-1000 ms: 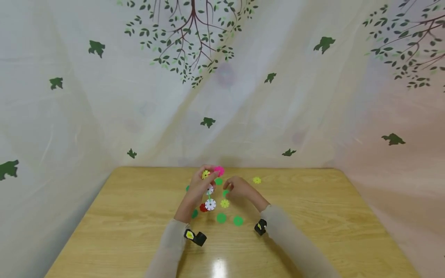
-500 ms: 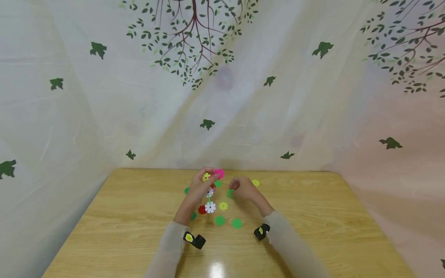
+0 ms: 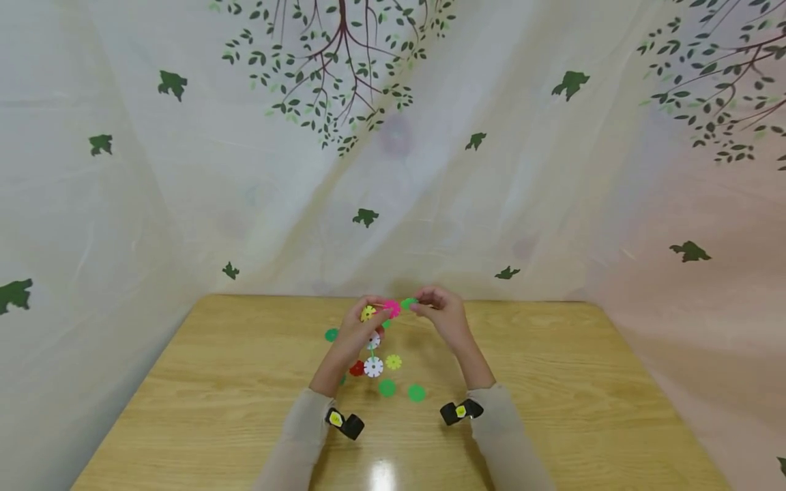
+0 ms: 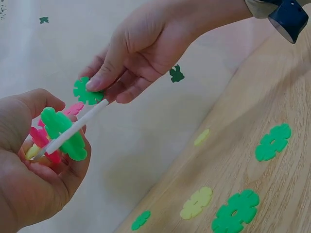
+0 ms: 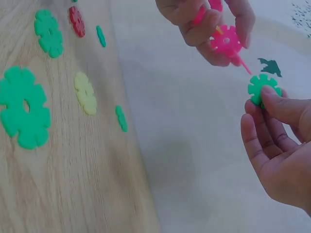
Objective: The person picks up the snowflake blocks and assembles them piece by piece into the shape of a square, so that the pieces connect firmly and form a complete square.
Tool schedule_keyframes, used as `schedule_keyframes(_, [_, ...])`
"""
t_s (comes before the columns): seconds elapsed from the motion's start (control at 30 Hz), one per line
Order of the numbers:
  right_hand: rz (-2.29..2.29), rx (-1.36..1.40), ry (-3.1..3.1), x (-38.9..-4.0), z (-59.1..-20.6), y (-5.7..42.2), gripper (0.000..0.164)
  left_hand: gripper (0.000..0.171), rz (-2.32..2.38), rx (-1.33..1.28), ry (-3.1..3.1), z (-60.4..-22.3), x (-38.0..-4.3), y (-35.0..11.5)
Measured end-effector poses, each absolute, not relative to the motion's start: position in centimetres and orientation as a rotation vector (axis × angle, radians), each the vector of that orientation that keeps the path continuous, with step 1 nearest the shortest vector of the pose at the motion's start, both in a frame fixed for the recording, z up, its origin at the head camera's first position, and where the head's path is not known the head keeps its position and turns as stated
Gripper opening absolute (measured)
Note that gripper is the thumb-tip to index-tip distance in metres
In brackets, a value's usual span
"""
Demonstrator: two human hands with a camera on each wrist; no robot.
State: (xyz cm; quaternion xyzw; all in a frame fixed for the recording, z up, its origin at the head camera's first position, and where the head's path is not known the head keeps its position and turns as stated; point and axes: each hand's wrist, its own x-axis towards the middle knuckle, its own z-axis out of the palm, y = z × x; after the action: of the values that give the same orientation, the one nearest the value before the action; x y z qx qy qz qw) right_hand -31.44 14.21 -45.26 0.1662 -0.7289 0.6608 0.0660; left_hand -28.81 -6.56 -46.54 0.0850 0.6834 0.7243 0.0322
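While the left hand (image 3: 359, 329) has its fingers curled round a cluster (image 3: 373, 339) of notched flower discs, the right hand (image 3: 449, 317) pinches a loose green disc (image 3: 408, 303) between thumb and fingers. Both are up over the far side of the desk (image 3: 552, 409). That green disc sits right next to the cluster's pink disc (image 3: 391, 309), but honestly can't tell if they're touching. The cluster's also got a yellow disc (image 3: 368, 313) up by the fingers, plus a white disc (image 3: 373, 367) hanging off the lower end. Down on the desk, a red disc (image 3: 357, 368) and a second yellow one (image 3: 394, 362) lie flat, with a pair of green ones (image 3: 387, 388) nearer the front. Each sleeve (image 3: 301, 426) has a black cam (image 3: 462, 411) at the cuff, and behind it all there's a pale cloth (image 3: 276, 204) printed with trees.
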Motion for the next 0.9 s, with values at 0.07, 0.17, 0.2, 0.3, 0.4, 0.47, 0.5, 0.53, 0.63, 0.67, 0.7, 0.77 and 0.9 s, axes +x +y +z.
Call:
schedule_keyframes(0.07, [2.003,0.517,-2.178,-31.40,-45.00,13.95,0.017,0.026,2.237,0.249,2.099,-46.41,-28.87,-6.58])
schedule_keyframes(0.17, [1.996,0.542,-2.166,-31.30,-44.99,13.81,0.013,0.027,2.237,0.239,2.083,-46.24,-28.91,-6.63])
schedule_keyframes(0.2, [1.991,0.554,-2.161,-31.23,-44.97,13.82,0.013,0.028,2.237,0.243,2.076,-46.18,-28.93,-6.65])
schedule_keyframes(0.3, [1.971,0.592,-2.145,-31.10,-45.00,13.91,0.012,0.029,2.240,0.265,2.053,-46.01,-28.91,-6.70])
schedule_keyframes(0.4, [1.946,0.622,-2.142,-30.99,-44.94,13.91,0.011,0.029,2.246,0.284,2.026,-45.93,-28.82,-6.79])
schedule_keyframes(0.47, [1.924,0.624,-2.146,-30.96,-44.93,13.92,0.011,0.029,2.251,0.288,2.016,-45.94,-28.77,-6.80])
schedule_keyframes(0.5, [1.915,0.622,-2.150,-30.93,-44.92,13.91,0.011,0.029,2.254,0.288,2.013,-45.97,-28.76,-6.80])
schedule_keyframes(0.53, [1.904,0.620,-2.153,-30.90,-44.90,13.91,0.013,0.029,2.257,0.289,2.011,-46.00,-28.76,-6.79])
schedule_keyframes(0.63, [1.875,0.619,-2.170,-30.84,-44.88,13.90,0.017,0.029,2.260,0.277,2.019,-46.09,-28.73,-6.79])
schedule_keyframes(0.67, [1.871,0.619,-2.174,-30.81,-44.87,13.90,0.017,0.029,2.258,0.275,2.022,-46.13,-28.72,-6.78])
schedule_keyframes(0.7, [1.870,0.619,-2.176,-30.77,-44.86,13.90,0.017,0.028,2.257,0.273,2.026,-46.17,-28.73,-6.76])
schedule_keyframes(0.77, [1.866,0.616,-2.181,-30.71,-44.81,13.89,0.014,0.028,2.252,0.274,2.035,-46.23,-28.74,-6.72])
schedule_keyframes(0.9, [1.869,0.593,-2.179,-30.61,-44.61,13.82,0.011,0.029,2.250,0.293,2.044,-46.27,-28.84,-6.62])
